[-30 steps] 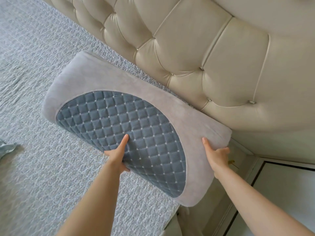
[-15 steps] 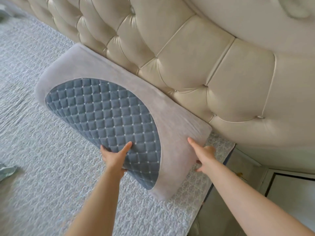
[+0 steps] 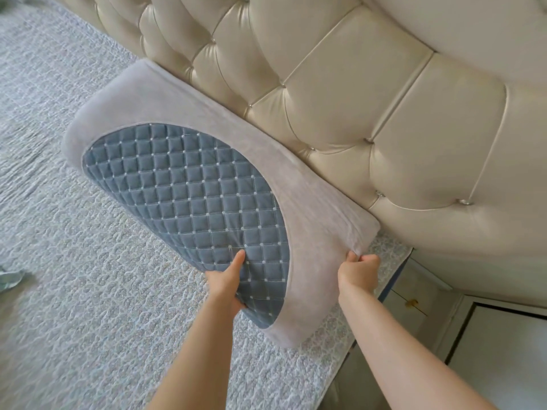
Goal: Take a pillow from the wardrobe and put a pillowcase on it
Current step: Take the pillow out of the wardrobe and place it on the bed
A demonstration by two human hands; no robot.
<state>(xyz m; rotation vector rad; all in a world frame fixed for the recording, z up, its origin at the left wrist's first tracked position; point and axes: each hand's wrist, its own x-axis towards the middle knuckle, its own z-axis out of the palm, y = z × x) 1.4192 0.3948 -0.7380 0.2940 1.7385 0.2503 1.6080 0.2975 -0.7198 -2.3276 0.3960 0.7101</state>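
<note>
A grey pillow (image 3: 313,241) with a blue quilted oval panel lies tilted on the bed, its long far edge against the headboard. My left hand (image 3: 226,284) grips the near edge, thumb on the blue panel and fingers hidden underneath. My right hand (image 3: 359,270) is closed on the grey fabric at the pillow's right corner, pinching it. The pillow's cover looks smooth and snug over the whole pillow.
A cream tufted headboard (image 3: 340,93) runs along the back. The bed carries a pale grey textured bedspread (image 3: 74,261). A bit of greenish cloth (image 3: 10,278) shows at the left edge. A white bedside cabinet (image 3: 414,306) stands at the lower right.
The pillow has gone from over the bed's right edge leftwards onto the bed, against the headboard. My right hand went from an open hold on the end to a pinch on the corner fabric.
</note>
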